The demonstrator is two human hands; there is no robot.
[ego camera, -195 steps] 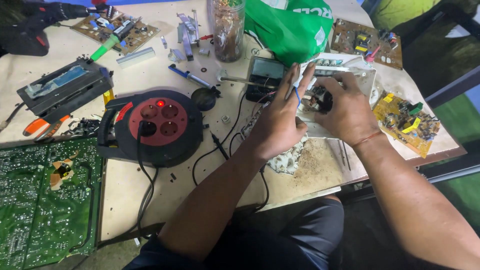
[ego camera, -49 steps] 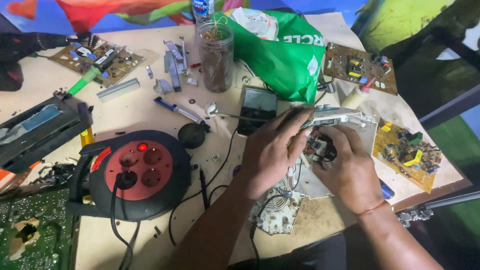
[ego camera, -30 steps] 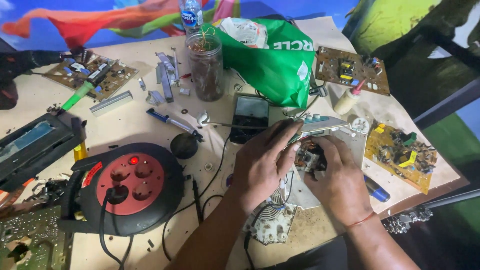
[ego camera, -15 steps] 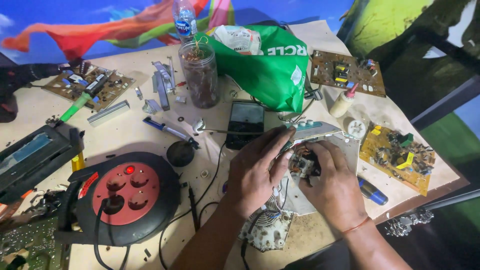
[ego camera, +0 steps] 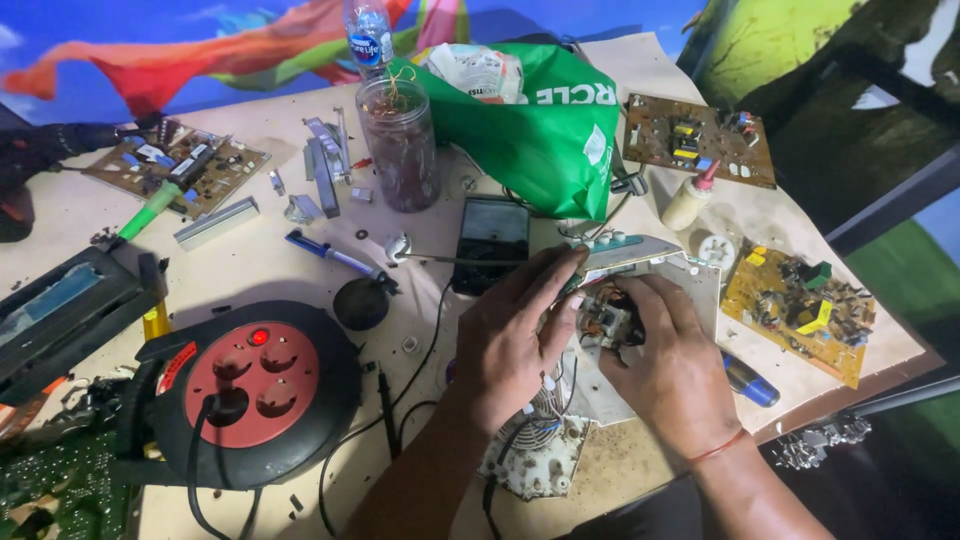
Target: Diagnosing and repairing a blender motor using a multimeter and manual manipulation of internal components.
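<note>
My left hand (ego camera: 510, 340) rests on a white metal housing (ego camera: 690, 285) near the table's front, its fingers reaching up to a thin tool whose shaft (ego camera: 450, 260) runs left toward the table's middle. My right hand (ego camera: 670, 365) grips a small motor-like part with copper windings (ego camera: 603, 320) that sits in the housing. Both hands touch each other over this part. A small white circuit board with wires (ego camera: 530, 460) lies just below my left wrist.
A red and black cable reel (ego camera: 250, 385) sits at front left. A dark multimeter (ego camera: 490, 240), a glass jar (ego camera: 398, 145), a green bag (ego camera: 530, 130), several circuit boards (ego camera: 800, 310), a glue bottle (ego camera: 690, 200) and a blue pen (ego camera: 335, 255) surround the hands.
The view has tilted so the table sits lower in frame. My hands stayed on the housing and the motor part, my left fingers shifting up to the tool.
</note>
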